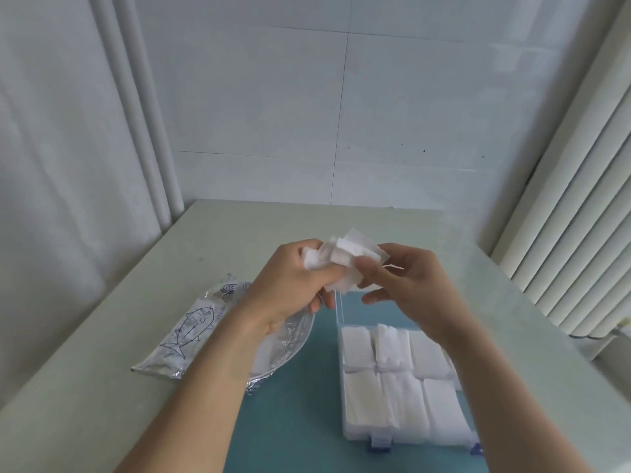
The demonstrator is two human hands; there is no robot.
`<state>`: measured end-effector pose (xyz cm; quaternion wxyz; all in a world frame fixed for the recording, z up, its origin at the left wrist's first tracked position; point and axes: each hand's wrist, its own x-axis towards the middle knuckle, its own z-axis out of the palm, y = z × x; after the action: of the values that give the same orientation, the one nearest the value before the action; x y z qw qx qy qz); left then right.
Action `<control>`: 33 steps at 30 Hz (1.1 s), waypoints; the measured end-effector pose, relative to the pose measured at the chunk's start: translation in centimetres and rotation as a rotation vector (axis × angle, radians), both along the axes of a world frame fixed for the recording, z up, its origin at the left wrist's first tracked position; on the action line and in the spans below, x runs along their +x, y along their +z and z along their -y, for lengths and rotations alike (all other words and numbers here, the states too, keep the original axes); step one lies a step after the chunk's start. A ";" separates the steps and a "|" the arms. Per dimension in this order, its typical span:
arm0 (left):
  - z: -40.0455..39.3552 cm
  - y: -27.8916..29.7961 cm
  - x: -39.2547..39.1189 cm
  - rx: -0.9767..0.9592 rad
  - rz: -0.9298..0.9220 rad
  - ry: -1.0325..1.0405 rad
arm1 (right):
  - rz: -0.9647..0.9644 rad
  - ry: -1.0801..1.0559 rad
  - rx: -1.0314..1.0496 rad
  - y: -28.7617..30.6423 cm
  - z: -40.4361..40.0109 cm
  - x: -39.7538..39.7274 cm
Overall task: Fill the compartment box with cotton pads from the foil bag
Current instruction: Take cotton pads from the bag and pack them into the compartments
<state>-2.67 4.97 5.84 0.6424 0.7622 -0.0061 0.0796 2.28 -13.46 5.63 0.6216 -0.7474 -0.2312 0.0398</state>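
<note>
**Above the box: a bunch of pads held in both hands**

Over the far edge of the compartment box (403,380), both hands hold one loose bunch of cotton pads (345,264) in the air — the left hand (293,288) grips it with curled fingers, the right hand (406,285) pinches its other side between thumb and fingertips. Every visible compartment of the box already holds white pads. It sits on a teal mat (300,404) on the counter (112,387), near the right side. Left of it, partly on the mat, lies the foil bag (191,332) — its near part is hidden under the left forearm. Bare counter stretches behind the hands to the wall.
</note>
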 end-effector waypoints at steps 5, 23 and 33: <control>0.0 -0.2 0.3 -0.003 0.003 0.013 | 0.257 -0.004 -0.183 0.5 0.5 0.7; 1.4 -0.6 0.0 0.050 -0.086 -0.073 | -0.107 0.110 -0.305 2.7 3.0 0.1; 2.0 -0.4 0.0 0.019 -0.140 -0.134 | 0.063 -0.056 -0.471 2.0 1.8 0.1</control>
<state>-2.70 2.97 5.49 0.6377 0.7700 -0.0130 -0.0172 2.33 -15.28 7.63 0.4233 -0.8788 -0.2139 0.0520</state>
